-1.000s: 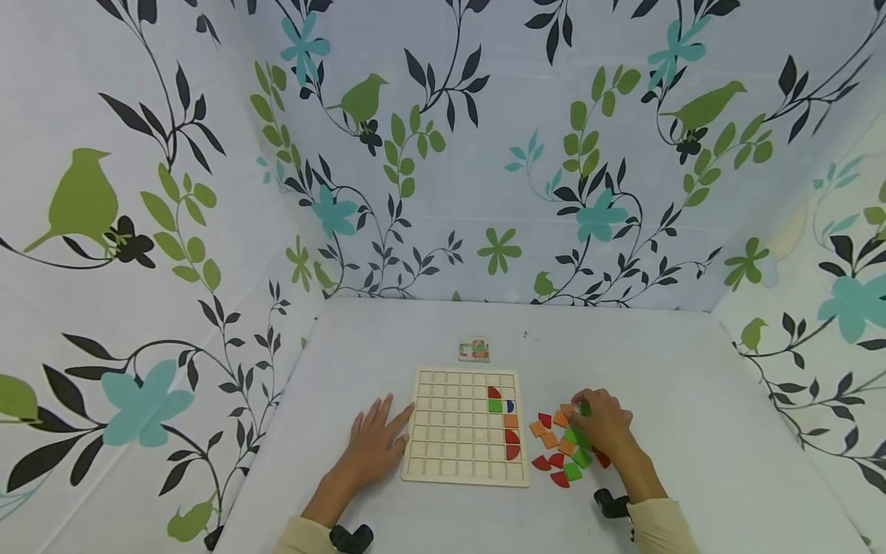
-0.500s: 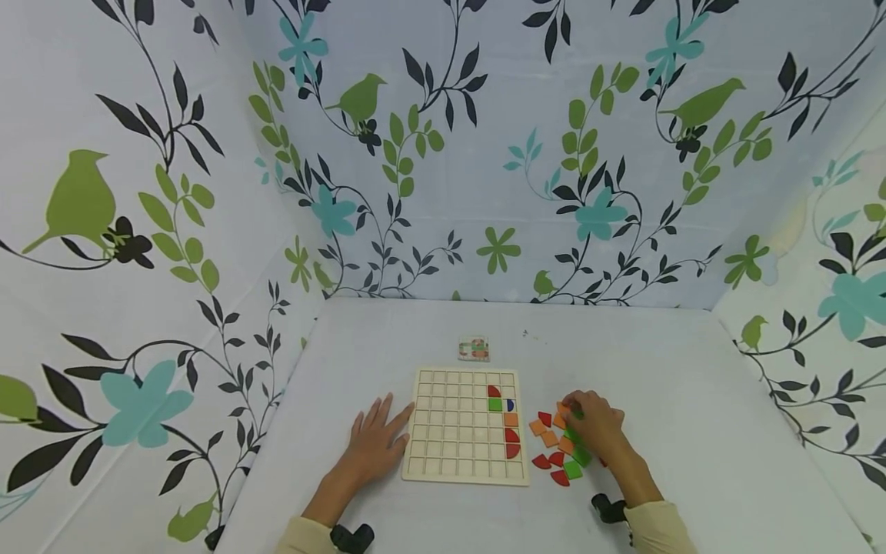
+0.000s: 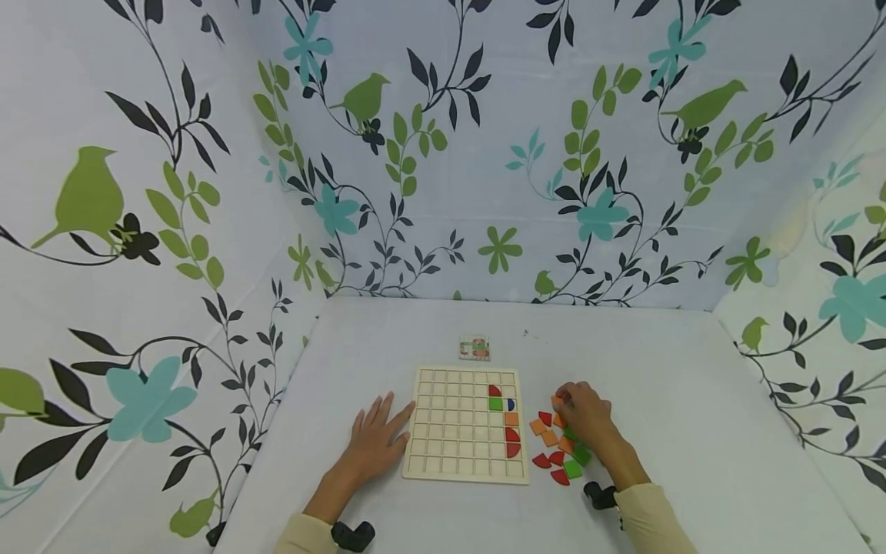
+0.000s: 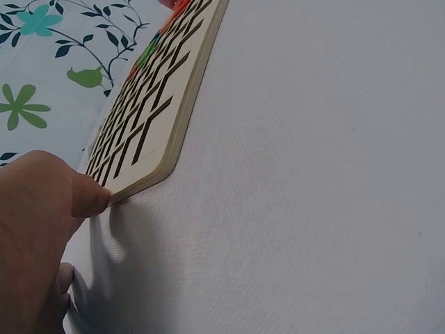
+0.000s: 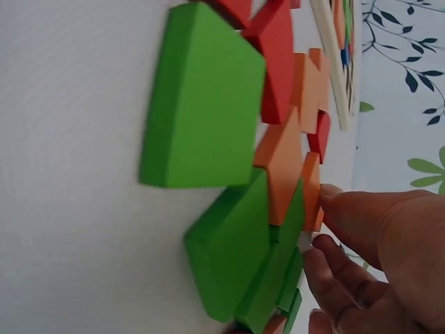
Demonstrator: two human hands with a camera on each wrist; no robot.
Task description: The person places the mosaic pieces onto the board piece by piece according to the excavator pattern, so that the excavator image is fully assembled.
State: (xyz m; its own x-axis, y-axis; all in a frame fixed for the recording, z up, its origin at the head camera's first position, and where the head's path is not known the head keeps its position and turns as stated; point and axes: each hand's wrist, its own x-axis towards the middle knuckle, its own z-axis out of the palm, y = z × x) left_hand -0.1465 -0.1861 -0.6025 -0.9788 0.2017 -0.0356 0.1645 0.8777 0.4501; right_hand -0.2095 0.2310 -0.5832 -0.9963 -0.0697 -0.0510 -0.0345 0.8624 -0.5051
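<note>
A wooden grid board (image 3: 453, 431) lies on the table, with a few coloured pieces set in its right-hand columns. My left hand (image 3: 374, 446) rests on the table with spread fingers, its thumb touching the board's left edge; in the left wrist view the thumb (image 4: 90, 196) meets the board's corner. To the right of the board, my right hand (image 3: 587, 415) pinches an orange square piece (image 3: 557, 402) at the far side of a loose pile. Green pieces (image 5: 208, 104) lie close to the right wrist camera. Part of the pile is hidden under the right hand.
Loose red quarter-circle pieces (image 3: 560, 477), orange squares (image 3: 550, 438) and green squares (image 3: 572, 469) lie between the board and the right hand. A small picture card (image 3: 474, 348) lies beyond the board. Patterned cloth (image 3: 415, 154) walls in the white table (image 3: 664, 369).
My right hand has shifted left and slightly away from me, from over the green pieces to the orange square, which has moved a little with the fingers. The left hand stays in place.
</note>
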